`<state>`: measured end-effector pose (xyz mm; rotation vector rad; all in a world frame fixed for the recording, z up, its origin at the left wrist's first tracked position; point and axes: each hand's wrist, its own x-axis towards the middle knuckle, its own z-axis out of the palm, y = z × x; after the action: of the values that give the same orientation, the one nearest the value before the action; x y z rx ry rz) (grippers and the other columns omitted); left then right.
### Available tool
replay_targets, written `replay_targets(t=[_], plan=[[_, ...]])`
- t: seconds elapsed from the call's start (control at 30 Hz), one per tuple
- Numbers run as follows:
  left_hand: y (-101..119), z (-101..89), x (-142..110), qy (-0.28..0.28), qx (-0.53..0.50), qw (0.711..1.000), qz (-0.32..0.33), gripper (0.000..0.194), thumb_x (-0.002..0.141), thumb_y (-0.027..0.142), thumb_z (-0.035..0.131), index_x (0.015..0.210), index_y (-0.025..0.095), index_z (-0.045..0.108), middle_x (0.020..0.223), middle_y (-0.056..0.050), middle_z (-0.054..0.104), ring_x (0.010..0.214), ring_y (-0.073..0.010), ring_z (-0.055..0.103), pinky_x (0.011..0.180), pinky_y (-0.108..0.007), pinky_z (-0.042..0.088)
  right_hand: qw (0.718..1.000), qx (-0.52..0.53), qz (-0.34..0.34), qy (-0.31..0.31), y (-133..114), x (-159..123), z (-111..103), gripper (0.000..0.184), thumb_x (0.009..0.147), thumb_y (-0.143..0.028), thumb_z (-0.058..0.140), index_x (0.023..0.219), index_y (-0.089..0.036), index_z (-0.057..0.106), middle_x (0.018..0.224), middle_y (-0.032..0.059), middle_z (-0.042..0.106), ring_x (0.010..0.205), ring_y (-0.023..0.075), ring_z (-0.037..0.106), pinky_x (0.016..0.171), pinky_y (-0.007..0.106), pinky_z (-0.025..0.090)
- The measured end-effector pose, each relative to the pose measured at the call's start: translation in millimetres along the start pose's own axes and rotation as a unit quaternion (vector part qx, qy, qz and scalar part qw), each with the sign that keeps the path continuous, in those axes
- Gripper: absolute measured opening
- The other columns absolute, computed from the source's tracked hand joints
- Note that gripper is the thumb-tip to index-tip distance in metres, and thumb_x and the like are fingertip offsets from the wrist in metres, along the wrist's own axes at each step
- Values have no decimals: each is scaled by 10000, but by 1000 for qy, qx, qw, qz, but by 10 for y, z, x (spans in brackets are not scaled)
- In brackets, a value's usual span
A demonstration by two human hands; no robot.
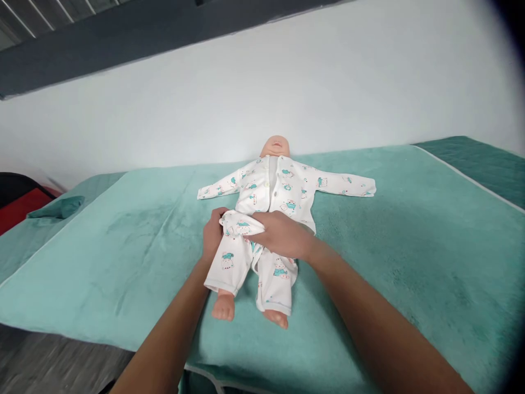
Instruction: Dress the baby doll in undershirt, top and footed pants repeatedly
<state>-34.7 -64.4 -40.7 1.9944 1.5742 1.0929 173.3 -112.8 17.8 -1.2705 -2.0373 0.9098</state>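
A baby doll (276, 146) lies on its back with its head toward the wall and its bare feet toward me. It wears a white printed shirt (297, 189), sleeves spread to both sides, and white printed pants (227, 264). My left hand (213, 232) is closed on the side of the pants at the waist, its fingers partly behind the cloth. Across the waist, my right hand (281, 232) pinches the bunched waistband between thumb and fingers. The shirt front hangs partly apart at the chest.
A green plush cover (143, 230) spreads over the bed under the doll. Behind it rises a white wall (246, 104) with a dark rail above. A red and black item (24, 205) sits at the far left, near a folded green cloth (57, 208).
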Motion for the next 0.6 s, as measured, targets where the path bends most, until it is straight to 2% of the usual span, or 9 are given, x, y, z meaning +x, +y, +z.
replay_targets(t=[0.13, 0.23, 0.3, 0.37, 0.47, 0.6], plan=[[25, -36, -25, -11, -60, 998, -12, 288, 720, 277, 577, 995, 196, 608, 902, -36, 684, 819, -212, 586, 725, -289, 425, 997, 78, -11, -3, -19, -45, -48, 327, 861, -554, 595, 930, -237, 634, 890, 3, 689, 810, 182, 606, 677, 276, 389], [73, -81, -9, -36, -108, 993, -26, 236, 704, 281, 568, 901, 186, 658, 847, -19, 692, 819, -207, 583, 742, -283, 436, 987, 158, -36, 0, -14, -77, -141, 347, 880, -563, 568, 848, -218, 590, 771, -20, 645, 715, 150, 570, 651, 262, 391], [109, -111, -1, -48, -148, 987, -42, 219, 697, 288, 578, 862, 183, 675, 838, -19, 691, 831, -211, 583, 767, -289, 443, 981, 180, -47, 60, 7, -80, -196, 356, 900, -543, 544, 781, -207, 552, 708, -31, 574, 663, 127, 507, 625, 255, 366], [132, -137, -11, -53, -205, 975, -68, 218, 688, 299, 618, 859, 178, 678, 851, -29, 684, 850, -218, 586, 783, -297, 447, 968, 196, -45, 150, 31, -72, -217, 352, 889, -532, 567, 756, -210, 524, 646, -50, 478, 609, 112, 423, 586, 252, 324], [131, -164, -50, -55, -325, 937, -115, 269, 669, 305, 699, 899, 169, 670, 875, -42, 667, 842, -212, 587, 770, -296, 450, 944, 231, -38, 233, 49, -69, -167, 308, 861, -499, 624, 788, -227, 498, 581, -80, 379, 541, 101, 330, 543, 251, 278], [103, -186, -77, -90, -423, 896, -100, 180, 698, 327, 702, 735, 156, 662, 871, -65, 646, 824, -214, 573, 767, -321, 451, 946, 173, -57, 269, 55, -126, -51, 215, 877, -422, 623, 821, -234, 538, 646, -56, 498, 591, 112, 431, 597, 262, 343]])
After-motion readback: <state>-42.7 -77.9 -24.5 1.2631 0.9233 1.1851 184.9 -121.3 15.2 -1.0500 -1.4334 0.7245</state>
